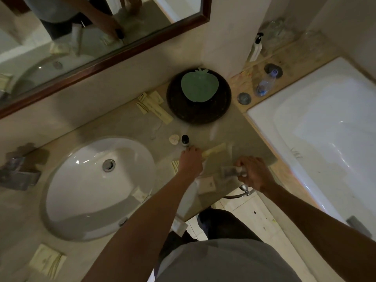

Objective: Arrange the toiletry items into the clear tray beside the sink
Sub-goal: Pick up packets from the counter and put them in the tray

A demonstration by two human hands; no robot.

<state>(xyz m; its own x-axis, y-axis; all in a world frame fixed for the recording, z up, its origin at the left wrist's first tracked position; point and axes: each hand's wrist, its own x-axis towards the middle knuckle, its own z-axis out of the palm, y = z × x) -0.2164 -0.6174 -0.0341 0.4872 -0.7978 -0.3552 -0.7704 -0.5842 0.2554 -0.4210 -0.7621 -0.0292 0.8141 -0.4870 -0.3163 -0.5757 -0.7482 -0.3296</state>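
- Countertop (234, 127): stone-look slab, sink (97, 186) let into its left part, bathtub (317, 127) along its right edge.
- Clear tray (227, 159): near the front right corner of the countertop, hard to make out, walls nearly invisible against the stone. Judged light, rigid and slick; best held by a rim.
- Left hand (190, 160): fingers curled down at the tray's left side, on or beside a long cream packet (214, 149). Whether it grips the packet I cannot tell.
- Right hand (254, 173): clenched on a small silver-grey tube (232, 171) at the tray's front edge. Tube looks soft-walled and light; hold at the firmer cap end.
- Small dark-capped bottle (185, 140): upright, just behind the left hand. Probably rigid and tippy; take it round the body.
- Pale round soap (174, 138): just left of the bottle. Likely slippery.
- Cream sachets (152, 107): loose heap at the back edge, beside the dark bowl (199, 110). Flat, flimsy; pinch by an edge.
- More sachets (47, 261): front left corner, well apart from the tray.
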